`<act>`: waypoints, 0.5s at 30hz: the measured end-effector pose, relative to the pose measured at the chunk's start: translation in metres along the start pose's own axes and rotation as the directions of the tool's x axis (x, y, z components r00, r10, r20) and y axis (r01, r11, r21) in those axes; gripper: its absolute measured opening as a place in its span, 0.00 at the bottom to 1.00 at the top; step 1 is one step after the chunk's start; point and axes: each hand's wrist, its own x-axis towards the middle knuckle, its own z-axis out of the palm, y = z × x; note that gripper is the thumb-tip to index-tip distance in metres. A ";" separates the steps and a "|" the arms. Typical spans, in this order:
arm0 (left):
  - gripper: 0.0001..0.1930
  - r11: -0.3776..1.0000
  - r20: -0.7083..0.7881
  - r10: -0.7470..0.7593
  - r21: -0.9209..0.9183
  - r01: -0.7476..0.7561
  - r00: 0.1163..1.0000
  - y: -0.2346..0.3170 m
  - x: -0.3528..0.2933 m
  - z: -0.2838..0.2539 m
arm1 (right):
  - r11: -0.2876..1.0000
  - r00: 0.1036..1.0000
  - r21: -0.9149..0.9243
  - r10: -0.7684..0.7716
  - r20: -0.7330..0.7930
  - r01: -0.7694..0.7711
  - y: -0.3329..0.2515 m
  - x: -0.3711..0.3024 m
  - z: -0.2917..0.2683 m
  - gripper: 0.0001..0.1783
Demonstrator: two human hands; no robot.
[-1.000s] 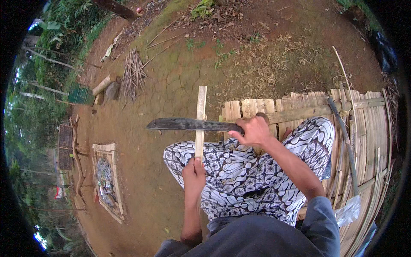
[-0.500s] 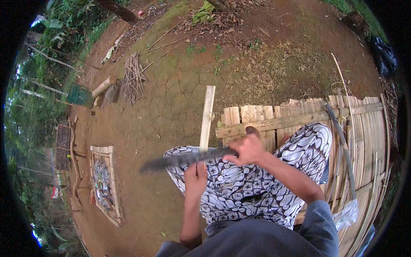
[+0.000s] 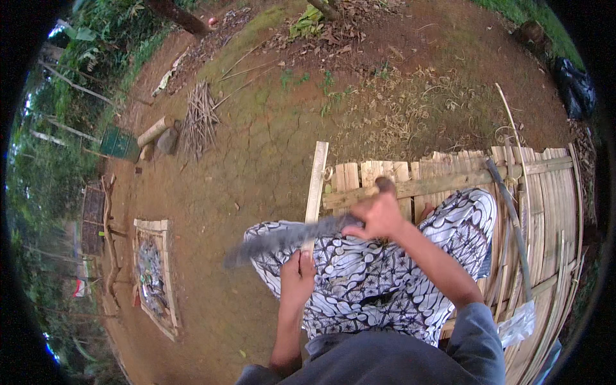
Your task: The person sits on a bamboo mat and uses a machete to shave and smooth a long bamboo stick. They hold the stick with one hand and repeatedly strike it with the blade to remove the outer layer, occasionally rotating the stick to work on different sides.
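My left hand (image 3: 298,276) is closed on the near end of a pale bamboo strip (image 3: 317,176), which points away from me over my lap. My right hand (image 3: 380,217) grips the handle of a machete (image 3: 279,244); the handle's brown end shows above my fist. The dark blade, blurred by motion, reaches left and lies across the strip just beyond my left fingers. Under both hands is a black-and-white patterned cloth (image 3: 378,282) over my legs. A thin curled shaving sits at the strip's right side near its far end.
I sit on a bamboo-slat platform (image 3: 545,212) on the right, with a long dark pole (image 3: 507,199) and a clear plastic bag (image 3: 517,325) on it. Curled shavings (image 3: 410,102) litter the ground ahead. A bundle of sticks (image 3: 200,122) and a framed pit (image 3: 168,282) lie left.
The machete and my right hand have shifted slightly right and up. The strip has moved a little right and nearer to me, and my left hand slightly right.
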 end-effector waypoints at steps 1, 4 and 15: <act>0.14 0.999 0.003 -0.026 -0.031 0.026 1.000 -0.001 -0.005 -0.002 | 0.985 0.983 -0.008 0.173 0.067 -0.173 0.012 0.000 0.002 0.30; 0.14 0.995 0.011 -0.051 -0.082 0.052 0.999 0.003 -0.006 -0.008 | 0.899 0.882 -0.055 0.436 0.175 -0.434 0.028 0.009 -0.002 0.32; 0.14 0.997 -0.013 0.074 0.038 -0.073 0.997 -0.004 -0.003 -0.004 | 0.857 0.862 -0.099 0.506 -0.030 -0.506 0.042 0.013 0.004 0.27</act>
